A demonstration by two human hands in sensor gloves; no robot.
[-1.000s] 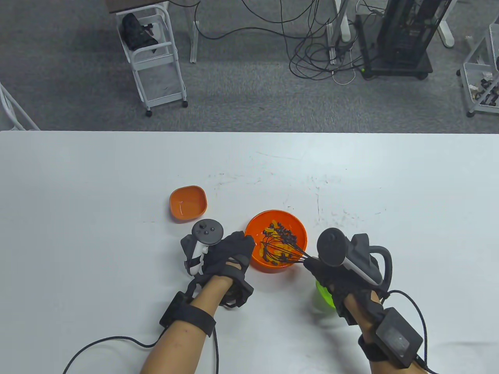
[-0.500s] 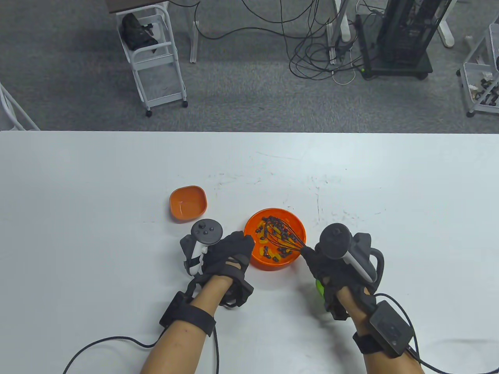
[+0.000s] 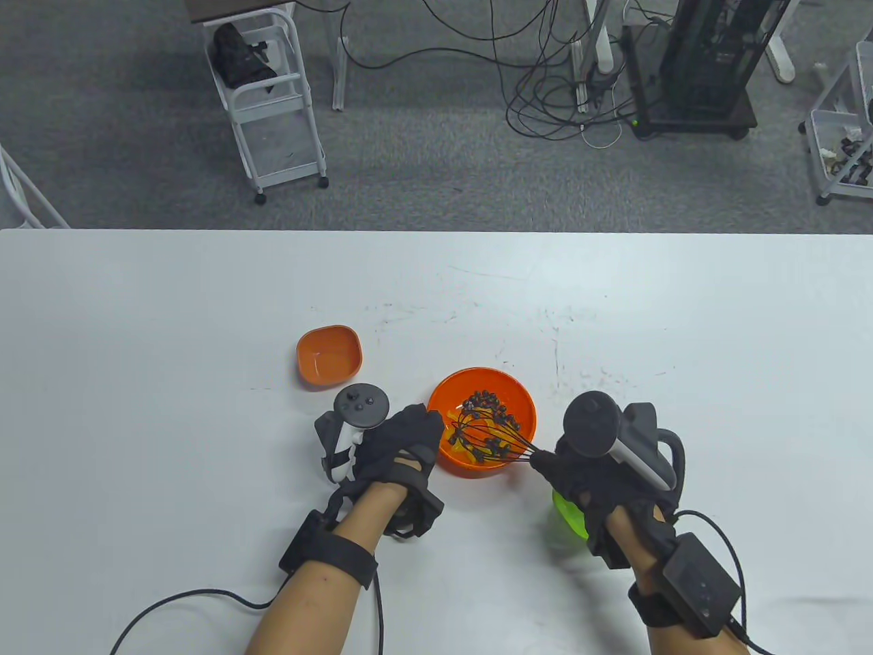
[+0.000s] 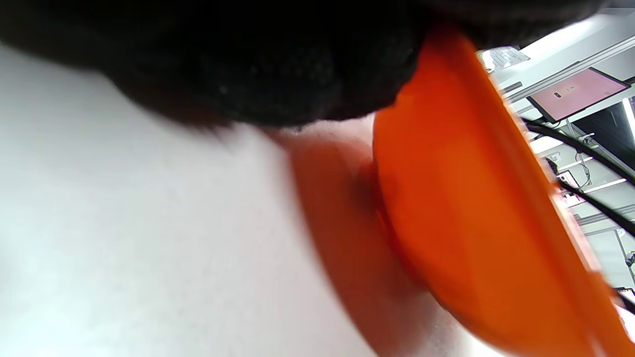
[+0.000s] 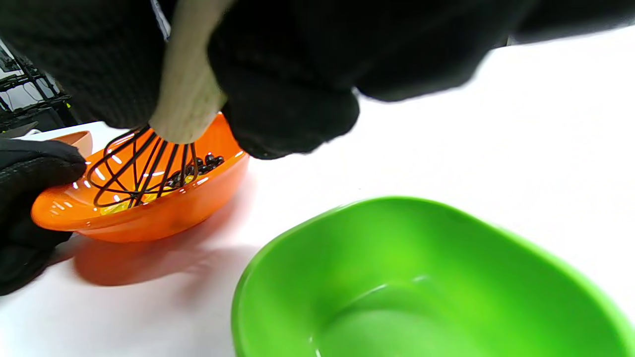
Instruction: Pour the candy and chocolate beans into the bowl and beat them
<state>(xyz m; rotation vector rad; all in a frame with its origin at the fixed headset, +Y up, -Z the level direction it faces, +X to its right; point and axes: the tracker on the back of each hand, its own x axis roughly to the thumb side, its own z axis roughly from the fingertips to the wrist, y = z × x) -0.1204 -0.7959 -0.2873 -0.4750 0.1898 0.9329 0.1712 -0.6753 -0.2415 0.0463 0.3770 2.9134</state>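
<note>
A round orange bowl (image 3: 522, 409) sits at the table's front centre, holding dark chocolate beans (image 3: 485, 400) and yellow candy (image 3: 455, 415). My left hand (image 3: 402, 440) grips the bowl's left rim, its fingertips (image 5: 47, 161) curled over the edge. My right hand (image 3: 580, 471) grips the pale wooden handle (image 5: 186, 94) of a black wire whisk (image 3: 487, 437). The whisk's wires (image 5: 139, 171) are down inside the bowl among the beans. In the left wrist view only the bowl's orange outer wall (image 4: 461, 208) and the glove show.
An empty green dish (image 5: 416, 282) lies right under my right hand (image 3: 569, 513). A small empty orange dish (image 3: 329, 355) stands behind and to the left of the bowl. The white table (image 3: 170, 341) is marked with faint scuffs behind the bowl.
The whisk swept toward the bowl's far side, then back toward the near left. My right hand moved with it. The beans have shifted. My left hand stayed on the rim.
</note>
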